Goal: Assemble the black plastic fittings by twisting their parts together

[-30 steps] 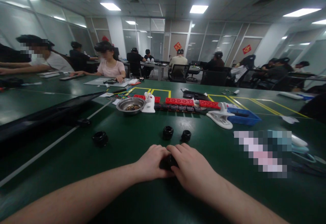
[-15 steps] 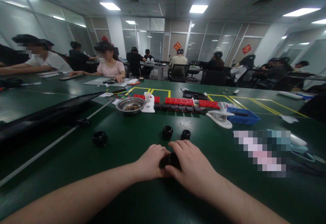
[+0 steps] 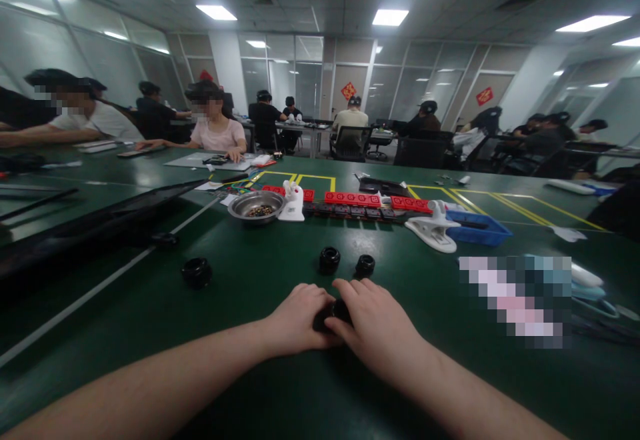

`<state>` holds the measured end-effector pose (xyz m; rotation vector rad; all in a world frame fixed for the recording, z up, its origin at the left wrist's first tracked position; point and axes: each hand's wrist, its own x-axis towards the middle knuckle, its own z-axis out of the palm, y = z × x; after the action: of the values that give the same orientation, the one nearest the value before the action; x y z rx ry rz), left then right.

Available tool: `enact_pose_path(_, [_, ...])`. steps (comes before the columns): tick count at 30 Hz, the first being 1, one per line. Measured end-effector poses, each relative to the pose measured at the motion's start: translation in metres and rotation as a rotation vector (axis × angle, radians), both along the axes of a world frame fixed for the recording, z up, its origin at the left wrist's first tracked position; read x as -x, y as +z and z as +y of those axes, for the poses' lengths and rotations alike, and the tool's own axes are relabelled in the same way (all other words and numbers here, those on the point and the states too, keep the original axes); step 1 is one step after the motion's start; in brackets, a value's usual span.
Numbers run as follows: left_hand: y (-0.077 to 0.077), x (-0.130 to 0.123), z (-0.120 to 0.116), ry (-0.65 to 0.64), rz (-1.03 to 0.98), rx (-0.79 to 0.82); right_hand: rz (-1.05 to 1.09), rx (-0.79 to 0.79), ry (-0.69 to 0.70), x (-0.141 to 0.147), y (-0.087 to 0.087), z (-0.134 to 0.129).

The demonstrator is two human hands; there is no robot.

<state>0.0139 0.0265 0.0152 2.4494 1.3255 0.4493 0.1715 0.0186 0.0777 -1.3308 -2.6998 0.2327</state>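
My left hand (image 3: pixel 303 313) and my right hand (image 3: pixel 383 323) meet at the near middle of the table, closed around a black rounded part (image 3: pixel 323 321). Fingers cover most of that part, so its exact kind cannot be made out. Just beyond my fingers sit two glossy black ring-shaped parts, one on the left (image 3: pixel 329 261) and a smaller-looking one on the right (image 3: pixel 365 265). A similar black ring-shaped part (image 3: pixel 196 272) lies farther left.
On the green table (image 3: pixel 240 387), a metal bowl (image 3: pixel 257 207) holds small brass-coloured pieces. Beside it are a white clip stand (image 3: pixel 293 203), red blocks (image 3: pixel 351 199), a white clamp (image 3: pixel 433 230) and a blue tray (image 3: pixel 483 232). A long black panel (image 3: pixel 90 230) lies left. Several people sit beyond.
My right hand has shifted very slightly on the black rounded part. My left hand stays in place, and the other parts on the table have not moved.
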Motion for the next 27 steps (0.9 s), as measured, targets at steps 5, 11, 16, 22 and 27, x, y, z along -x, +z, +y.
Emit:
enact_pose_path(5, [-0.0022,0.0,-0.0008,0.01,-0.006,0.002,0.03,0.085,0.181,-0.0025,0.0021,-0.0004])
enact_pose_path(11, [-0.0038,0.0009,0.0014,-0.003,0.019,0.007,0.11,0.049,0.058,-0.0019,0.0033,-0.0007])
enact_pose_path(16, [0.0005,0.0004,-0.0004,-0.014,-0.015,0.011,0.055,0.096,0.066,-0.0019,0.0009,0.0017])
enact_pose_path(22, [-0.0011,-0.0004,0.0,-0.013,-0.025,0.012,0.139,0.116,0.127,-0.0032,0.0057,-0.0009])
enact_pose_path(27, [-0.001,0.0008,0.0002,-0.009,-0.018,0.019,0.052,0.153,0.027,-0.0022,0.0037,0.0028])
